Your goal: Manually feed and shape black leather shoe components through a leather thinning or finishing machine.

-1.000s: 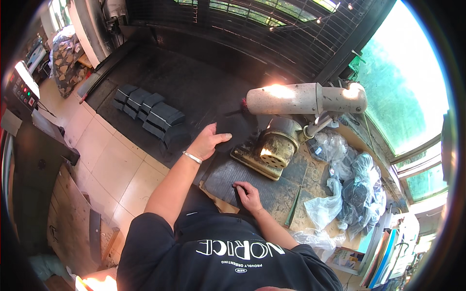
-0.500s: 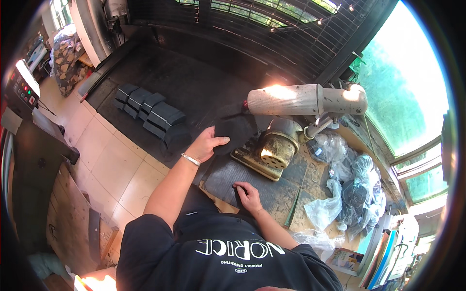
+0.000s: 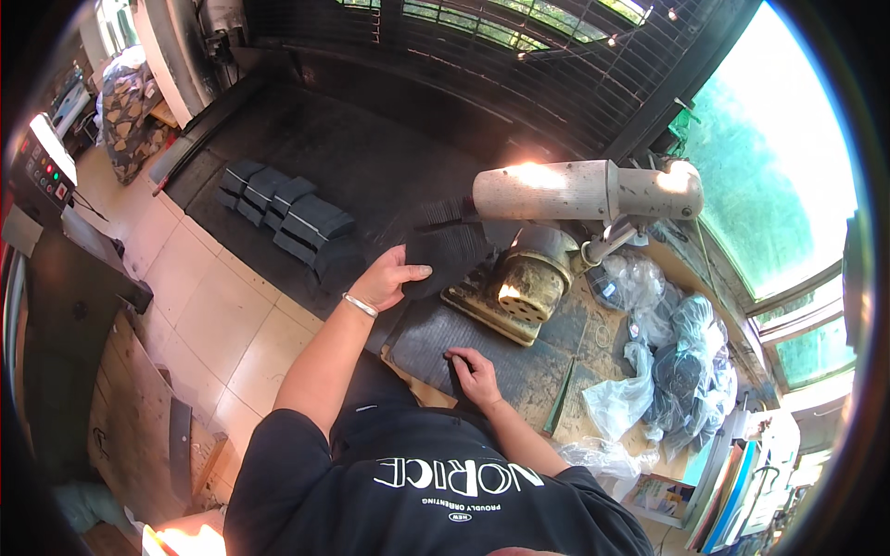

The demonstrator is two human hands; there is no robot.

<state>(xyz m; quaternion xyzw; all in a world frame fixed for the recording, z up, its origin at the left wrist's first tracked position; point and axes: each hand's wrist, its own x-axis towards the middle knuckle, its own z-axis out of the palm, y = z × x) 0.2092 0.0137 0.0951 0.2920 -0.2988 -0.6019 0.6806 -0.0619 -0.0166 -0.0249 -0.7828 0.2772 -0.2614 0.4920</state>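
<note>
Left hand (image 3: pixel 387 278) pinches a dark ribbed sheet (image 3: pixel 450 255) — fingers clamped on its near edge, sheet beside the machine (image 3: pixel 514 287). Right hand (image 3: pixel 475 371) lies flat on the surface mat (image 3: pixel 482 338) — fingers loosely together.

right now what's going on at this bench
A person sits at a cluttered workbench beside an old machine. Their left hand grips a dark ribbed piece, lifted near the machine. The right hand rests on a dark ribbed mat. More dark pieces are stacked on the floor.
</note>
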